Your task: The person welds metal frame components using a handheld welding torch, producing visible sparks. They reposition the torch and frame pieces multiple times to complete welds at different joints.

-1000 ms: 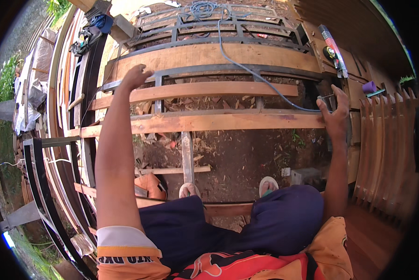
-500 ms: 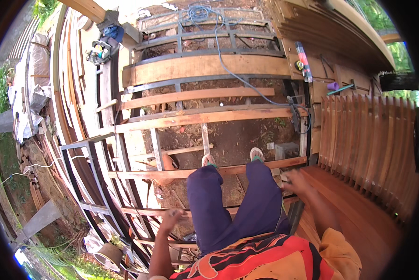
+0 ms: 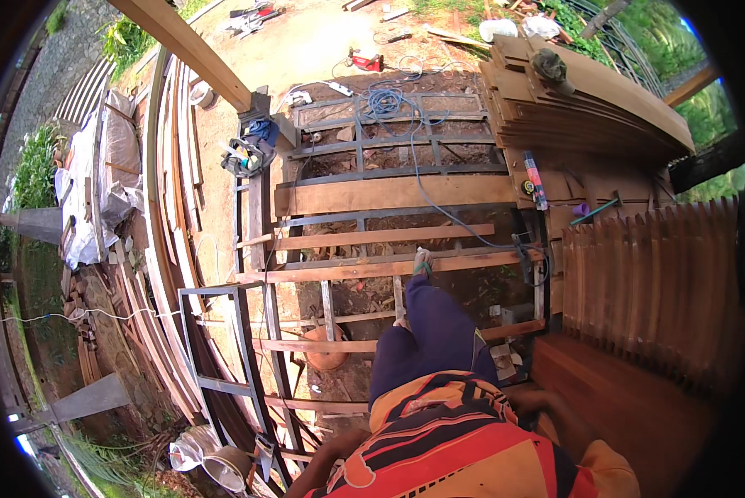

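My left forearm (image 3: 332, 452) comes up beside my patterned shirt (image 3: 439, 423). The fingers of that hand are hidden against my body. My right hand (image 3: 525, 402) is near my right hip, dark and in shadow, with its fingers not distinguishable. Nothing held shows in either hand. My leg in purple trousers (image 3: 439, 332) stretches forward, and the sandalled foot (image 3: 423, 261) is on a reddish wooden plank (image 3: 347, 270) laid across the frame. My other foot is mostly hidden behind the knee, near a nearer plank (image 3: 339, 345).
Open gaps with soil below lie between the dark metal bars (image 3: 364, 149). A blue hose (image 3: 418, 158) trails over the frame. Slatted timber (image 3: 646, 278) stands at right, behind a reddish board surface (image 3: 613, 390). A metal frame (image 3: 223, 386) stands at left; a tool bag (image 3: 248, 156) sits beyond.
One foot has stepped forward onto a farther plank. Both hands have drawn back toward my body. The view has tilted up, bringing the far ground and a red tool into sight.
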Tool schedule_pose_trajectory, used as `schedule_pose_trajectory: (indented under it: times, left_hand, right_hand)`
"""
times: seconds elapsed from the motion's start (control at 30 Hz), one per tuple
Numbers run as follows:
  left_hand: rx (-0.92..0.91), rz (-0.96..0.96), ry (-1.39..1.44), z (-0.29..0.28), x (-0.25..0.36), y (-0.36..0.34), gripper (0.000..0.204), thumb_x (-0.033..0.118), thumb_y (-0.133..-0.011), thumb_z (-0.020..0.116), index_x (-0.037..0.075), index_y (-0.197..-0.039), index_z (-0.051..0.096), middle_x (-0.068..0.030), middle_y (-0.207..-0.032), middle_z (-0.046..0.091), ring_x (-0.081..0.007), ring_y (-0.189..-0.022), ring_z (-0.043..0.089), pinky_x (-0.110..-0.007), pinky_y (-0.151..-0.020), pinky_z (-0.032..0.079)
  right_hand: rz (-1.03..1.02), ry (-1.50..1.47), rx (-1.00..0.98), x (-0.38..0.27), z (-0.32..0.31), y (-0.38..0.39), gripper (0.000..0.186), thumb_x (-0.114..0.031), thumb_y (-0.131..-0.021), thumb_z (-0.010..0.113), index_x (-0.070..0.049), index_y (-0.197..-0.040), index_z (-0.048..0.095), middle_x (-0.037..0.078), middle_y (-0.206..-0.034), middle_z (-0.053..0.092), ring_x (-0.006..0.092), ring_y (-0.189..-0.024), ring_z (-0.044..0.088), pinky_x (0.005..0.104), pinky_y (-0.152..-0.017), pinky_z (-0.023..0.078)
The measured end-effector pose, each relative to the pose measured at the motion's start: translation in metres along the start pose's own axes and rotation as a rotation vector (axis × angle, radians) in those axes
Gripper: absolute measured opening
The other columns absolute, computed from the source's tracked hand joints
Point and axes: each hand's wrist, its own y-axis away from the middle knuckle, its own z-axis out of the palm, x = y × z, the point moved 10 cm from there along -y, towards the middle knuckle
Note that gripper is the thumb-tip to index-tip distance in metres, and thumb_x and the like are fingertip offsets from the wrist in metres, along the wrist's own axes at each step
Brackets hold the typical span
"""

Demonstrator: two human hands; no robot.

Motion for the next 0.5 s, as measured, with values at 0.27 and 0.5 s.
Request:
schedule_pose_trajectory:
  times: [0.27,0.5]
  left_hand:
    - [0.082,0.051,0.005,-0.088,0.024,-0.024,0.039,0.028,-0.087,0.078,0.002,-0.114,0.072,-0.0166,-0.105,0.077,-0.0284,-0.095,0.073,-0.041,-0.088,0.056]
    - [0.304,-0.119,0.407,-0.158,0.077,-0.046,0.037,0.028,-0.088,0.078,0.002,-0.115,0.072,-0.0137,-0.106,0.077,-0.0247,-0.095,0.073,-0.039,-0.088,0.056]
  right_hand:
    - [0.174,-0.13,0.108,-0.021,-0.112,-0.028,0.048,-0.025,-0.087,0.073,-0.004,-0.13,0.066,0.014,-0.108,0.076,0.0216,-0.095,0.071,0.0396,-0.085,0.055]
    - [0.333,-0.443,0.103,-0.054,-0.184,-0.008,0.044,-0.025,-0.09,0.071,-0.004,-0.128,0.067,0.012,-0.111,0.076,0.0219,-0.098,0.069,0.0377,-0.087,0.053]
